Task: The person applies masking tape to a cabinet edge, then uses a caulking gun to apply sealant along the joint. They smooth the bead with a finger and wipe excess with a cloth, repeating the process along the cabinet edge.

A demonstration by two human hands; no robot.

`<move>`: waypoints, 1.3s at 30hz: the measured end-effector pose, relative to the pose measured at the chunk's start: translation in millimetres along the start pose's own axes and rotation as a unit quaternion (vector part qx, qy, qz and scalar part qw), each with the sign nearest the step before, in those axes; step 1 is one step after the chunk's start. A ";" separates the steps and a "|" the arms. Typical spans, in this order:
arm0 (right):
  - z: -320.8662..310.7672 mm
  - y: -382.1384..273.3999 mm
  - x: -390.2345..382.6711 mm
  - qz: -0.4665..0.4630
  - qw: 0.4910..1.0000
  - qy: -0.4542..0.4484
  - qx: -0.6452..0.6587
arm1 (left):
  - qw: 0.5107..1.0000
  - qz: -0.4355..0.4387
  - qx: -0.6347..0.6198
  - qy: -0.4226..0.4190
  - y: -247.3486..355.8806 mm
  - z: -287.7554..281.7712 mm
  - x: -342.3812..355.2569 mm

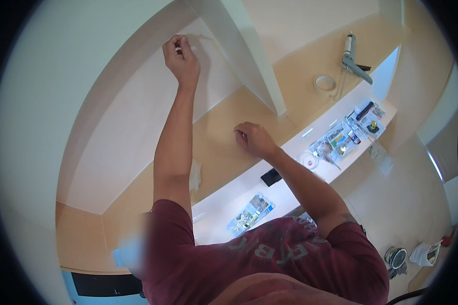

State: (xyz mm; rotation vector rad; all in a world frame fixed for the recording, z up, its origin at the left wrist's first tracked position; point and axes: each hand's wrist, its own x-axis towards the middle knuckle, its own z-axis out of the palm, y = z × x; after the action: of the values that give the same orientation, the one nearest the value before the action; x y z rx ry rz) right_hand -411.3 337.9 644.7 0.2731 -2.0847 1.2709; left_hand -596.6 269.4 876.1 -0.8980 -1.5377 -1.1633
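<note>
My left hand (181,60) is stretched up in front of the pale back wall (137,109) of a recess. Its fingers are pinched together, with a small whitish bit showing between them, too little to name. Lower down, my right hand (255,141) hovers by the tan wooden shelf (221,119), its fingers curled in. Whatever those fingers hold, if anything, is hidden. A white upright panel (262,66) divides the recess from the shelf on the right. A crumpled whitish piece (195,175) lies on the shelf beside my left forearm.
A caulking gun (352,58) and a roll of tape (324,83) lie on the shelf at the right. Along the lower ledge are trays of small items (341,137), a black phone-like object (271,177) and another tray (250,213). A bucket (395,256) stands on the floor.
</note>
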 end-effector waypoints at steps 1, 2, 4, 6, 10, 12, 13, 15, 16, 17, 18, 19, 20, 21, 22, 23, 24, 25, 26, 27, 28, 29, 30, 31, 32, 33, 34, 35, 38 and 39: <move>1.1 0.9 -1.1 0.003 1.000 0.002 0.003 | 1.000 0.005 0.001 -0.007 4.1 -7.4 -6.7; 1.8 0.9 -0.2 0.004 1.000 0.002 0.006 | 1.000 0.011 0.003 -0.012 7.8 -14.9 -12.5; 2.7 0.5 -1.0 0.010 1.000 0.000 0.008 | 0.999 0.035 0.012 -0.015 15.9 -28.8 -25.5; 2.2 1.1 -1.6 0.019 1.000 -0.001 0.002 | 0.998 0.060 0.013 -0.017 31.4 -41.3 -32.7; 3.3 5.5 0.2 0.016 1.000 0.006 -0.006 | 0.993 0.107 0.025 -0.032 51.4 -62.6 -32.9; 3.6 6.0 0.6 0.013 1.000 0.016 -0.019 | 0.995 0.077 0.039 -0.047 49.9 -66.7 -35.3; 3.6 5.9 -3.2 0.017 0.999 0.023 -0.017 | 0.997 0.036 0.046 -0.055 47.2 -66.5 -39.2; 6.0 3.5 -3.2 0.017 0.999 0.037 -0.006 | 0.994 -0.029 0.070 -0.082 30.1 -64.5 -42.0; 6.5 3.1 -2.5 0.014 0.999 0.039 -0.012 | 0.990 -0.055 0.084 -0.100 11.6 -57.7 -44.4; 7.8 3.0 -2.5 0.013 0.999 0.039 -0.017 | 0.984 -0.083 0.099 -0.120 -4.2 -49.4 -45.4; 7.6 4.3 -2.7 0.012 0.999 0.041 -0.024 | 0.978 -0.109 0.130 -0.120 -12.0 -36.0 -45.3; 7.3 6.0 -2.1 0.010 0.999 0.043 -0.024 | 0.969 -0.147 0.143 -0.135 -19.8 -22.6 -45.1; 5.7 7.5 -0.6 0.008 0.999 0.047 -0.024 | 0.959 -0.184 0.156 -0.152 -26.7 -7.4 -44.2; 6.2 6.6 -1.2 0.006 0.999 0.046 -0.021 | 0.945 -0.222 0.172 -0.168 -38.4 3.3 -46.2; 5.8 6.1 -1.4 0.005 0.999 0.047 -0.021 | 0.936 -0.236 0.185 -0.182 -50.2 15.0 -47.1; 6.4 1.4 -1.7 0.004 0.999 0.044 -0.018 | 0.926 -0.251 0.203 -0.195 -69.8 21.6 -49.4; 6.4 0.2 -3.4 0.005 0.999 0.043 -0.017 | 0.916 -0.266 0.216 -0.210 -80.4 30.0 -50.7; 6.8 -1.1 -2.8 0.005 0.999 0.040 -0.008 | 0.909 -0.287 0.208 -0.221 -91.4 35.5 -50.6; 5.8 2.2 -1.1 0.008 0.999 0.041 -0.003 | 0.901 -0.307 0.196 -0.236 -96.1 45.3 -50.6; 6.1 5.2 -0.8 0.010 0.999 0.040 0.005 | 0.892 -0.328 0.185 -0.250 -100.5 51.5 -51.8; 7.9 6.8 -1.4 0.012 0.999 0.042 0.003 | 0.889 -0.357 0.149 -0.246 -105.3 54.4 -52.2; 10.2 8.7 1.2 0.011 0.999 0.044 0.002 | 0.884 -0.384 0.114 -0.240 -107.6 56.4 -48.4; 12.3 10.0 2.1 0.010 0.999 0.046 0.002 | 0.878 -0.411 0.080 -0.233 -109.7 55.5 -47.2; 14.3 10.9 1.4 0.011 0.999 0.046 0.010 | 0.862 -0.439 0.063 -0.248 -111.8 50.9 -47.1; 10.1 16.5 3.7 0.013 0.999 0.051 0.010 | 0.844 -0.463 0.037 -0.266 -100.8 56.1 -43.1; 9.1 18.0 4.8 0.011 0.998 0.053 0.014 | 0.827 -0.488 0.016 -0.279 -91.9 52.8 -38.0; 9.0 18.8 4.8 0.011 0.999 0.051 0.015 | 0.809 -0.507 -0.001 -0.297 -85.3 49.1 -34.5; 9.8 18.0 4.9 0.008 0.999 0.048 0.018 | 0.791 -0.526 -0.017 -0.312 -80.8 41.7 -29.4; 12.6 16.7 5.5 0.005 0.999 0.047 0.027 | 0.761 -0.554 -0.059 -0.333 -67.0 24.0 -20.3; 14.3 16.4 7.1 0.005 0.998 0.048 0.031 | 0.755 -0.558 -0.072 -0.336 -63.8 18.3 -17.5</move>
State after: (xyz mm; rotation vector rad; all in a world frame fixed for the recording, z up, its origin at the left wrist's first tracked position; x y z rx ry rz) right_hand -431.0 335.1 633.3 0.2243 -1.9710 1.3294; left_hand -656.3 269.7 842.2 -0.4180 -2.8046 -1.9119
